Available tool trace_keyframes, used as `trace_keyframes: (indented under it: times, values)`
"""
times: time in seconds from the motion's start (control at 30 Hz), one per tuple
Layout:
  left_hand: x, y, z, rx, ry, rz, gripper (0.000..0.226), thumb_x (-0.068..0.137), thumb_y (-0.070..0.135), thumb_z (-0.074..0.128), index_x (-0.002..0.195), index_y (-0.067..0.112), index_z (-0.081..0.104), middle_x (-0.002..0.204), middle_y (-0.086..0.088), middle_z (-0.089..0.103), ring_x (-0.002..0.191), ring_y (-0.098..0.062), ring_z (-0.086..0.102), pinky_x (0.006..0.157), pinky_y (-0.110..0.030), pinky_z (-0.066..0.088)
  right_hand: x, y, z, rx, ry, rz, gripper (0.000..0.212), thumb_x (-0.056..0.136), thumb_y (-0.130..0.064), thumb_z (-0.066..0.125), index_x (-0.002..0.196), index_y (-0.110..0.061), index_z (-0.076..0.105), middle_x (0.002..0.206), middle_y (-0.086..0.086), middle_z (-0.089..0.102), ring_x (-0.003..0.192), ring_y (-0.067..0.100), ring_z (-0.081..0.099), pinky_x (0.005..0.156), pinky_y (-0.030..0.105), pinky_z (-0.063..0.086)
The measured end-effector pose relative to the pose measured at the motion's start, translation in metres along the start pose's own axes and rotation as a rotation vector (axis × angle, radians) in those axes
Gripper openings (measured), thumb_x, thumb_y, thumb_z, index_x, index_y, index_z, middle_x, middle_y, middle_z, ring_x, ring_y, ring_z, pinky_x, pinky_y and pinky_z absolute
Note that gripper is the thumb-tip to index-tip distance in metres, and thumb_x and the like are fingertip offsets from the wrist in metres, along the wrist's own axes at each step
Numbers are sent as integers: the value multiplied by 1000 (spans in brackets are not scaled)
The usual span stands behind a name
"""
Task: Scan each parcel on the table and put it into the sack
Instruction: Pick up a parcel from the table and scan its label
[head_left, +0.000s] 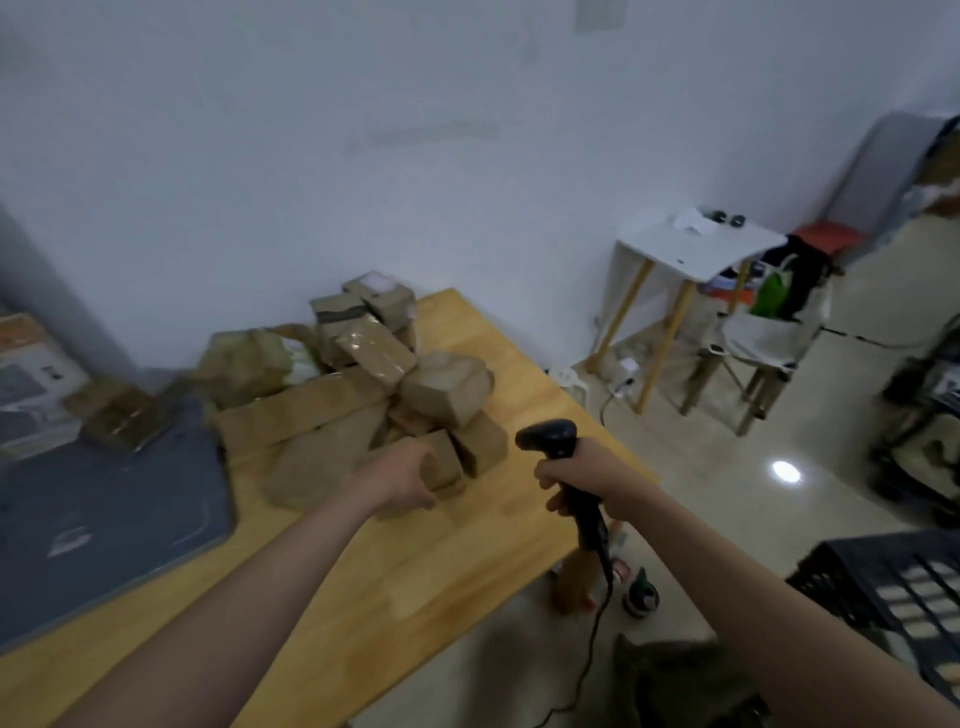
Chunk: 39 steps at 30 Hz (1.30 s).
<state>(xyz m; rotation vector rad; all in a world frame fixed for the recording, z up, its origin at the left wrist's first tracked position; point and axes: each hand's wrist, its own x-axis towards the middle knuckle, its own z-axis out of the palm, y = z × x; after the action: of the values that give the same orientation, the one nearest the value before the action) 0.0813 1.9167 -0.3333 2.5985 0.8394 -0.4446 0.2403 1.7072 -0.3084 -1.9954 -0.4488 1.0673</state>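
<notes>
At the left edge of the frame, a grey mat (104, 519) is laid over the wooden table (395, 571), and a few small brown parcels (117, 413) are seen blurred at its upper edge. Right of the mat, toward the centre, a heap of brown parcels (358, 364) is piled on the table against the white wall (363, 130), with a long flat box (296, 410) lying tilted at its lower left.

At the lower front of the heap, 1 small parcel (441, 462) is gripped by the left hand (397, 478); the fingers are curled round its near side, and the parcel is touching its neighbours in the pile. Whether it is lifted off the table cannot be told.

Just right of centre, a black barcode scanner (563, 467) is held upright by the right hand (584, 480), all fingers wrapped tightly round the handle, the scanner head turned left toward the held parcel. Its cable (597, 623) is seen hanging down to the floor.

At the bottom, right of centre, a dark olive fabric shape (680, 686) is seen on the floor; whether it is the sack cannot be told. In the lower right corner a black plastic crate (893, 582) is visible. In the upper right, a small white table (696, 249) with wooden legs is placed by the wall, with a folding chair (763, 338) beside it.
</notes>
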Motion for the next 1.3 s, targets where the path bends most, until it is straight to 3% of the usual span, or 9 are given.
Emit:
trace_keyframes:
  times: [0.17, 0.3, 0.43, 0.73, 0.9, 1.03, 1.13, 1.2, 1.3]
  values:
    - [-4, -62, -42, 8, -2, -52, 65, 80, 37, 79, 136, 20, 51, 138, -2, 55, 120, -24, 55, 93, -34, 48, 19, -62, 47, -18, -2, -68, 18, 88, -6, 68, 101, 3, 63, 82, 16, 66, 58, 22, 68, 52, 29, 54]
    - [-5, -103, -81, 17, 47, -86, 72, 84, 31, 78, 144, 14, 44, 149, -9, 46, 134, -27, 46, 105, -33, 40, 31, -113, 77, -4, -35, -137, 5, 90, -4, 67, 87, -4, 62, 63, 8, 61, 54, 20, 60, 52, 30, 50]
    - [-1, -135, -110, -27, 93, -127, 72, 82, 31, 79, 144, 16, 45, 147, -7, 47, 132, -26, 48, 104, -35, 44, 51, -153, 103, -15, -37, -176, 15, 86, -8, 71, 98, -2, 64, 71, 9, 63, 62, 20, 61, 56, 31, 51]
    - [40, -174, -122, -199, 103, -183, 67, 88, 37, 71, 146, 15, 45, 149, -6, 46, 134, -24, 46, 104, -33, 41, 122, -206, 126, 22, 45, -216, 6, 89, -8, 64, 92, -2, 63, 68, 9, 61, 55, 20, 57, 53, 29, 50]
    - [80, -171, -125, -335, 96, -198, 42, 93, 39, 65, 128, 14, 63, 130, -7, 62, 115, -22, 58, 86, -27, 46, 184, -233, 113, 41, 25, -208, 16, 86, -4, 62, 101, 1, 66, 76, 13, 63, 61, 23, 59, 58, 32, 55]
    - [116, -167, -118, -515, 120, -263, 49, 96, 41, 60, 135, 12, 58, 138, -7, 57, 125, -23, 54, 101, -32, 45, 237, -239, 112, 27, 8, -195, 15, 87, -5, 66, 101, -2, 65, 83, 13, 65, 72, 25, 66, 80, 48, 63]
    - [141, -159, -107, -631, 148, -329, 45, 98, 36, 60, 134, 10, 59, 134, -9, 59, 117, -20, 56, 91, -27, 43, 270, -229, 117, 17, 3, -198, 4, 86, -11, 68, 86, -9, 64, 74, 9, 62, 80, 31, 66, 85, 57, 59]
    - [157, -152, -98, -741, 186, -360, 36, 99, 29, 58, 128, 8, 61, 128, -11, 62, 103, -15, 56, 83, -25, 42, 287, -219, 121, 46, -10, -174, 8, 88, -12, 68, 82, -9, 63, 70, 9, 57, 77, 31, 62, 84, 55, 60]
    - [176, -145, -86, -924, 215, -405, 33, 100, 23, 57, 130, 10, 58, 128, -8, 62, 103, -14, 56, 82, -25, 47, 311, -208, 126, 79, -80, -126, 10, 89, -13, 68, 82, -9, 63, 71, 7, 55, 75, 27, 58, 71, 43, 50]
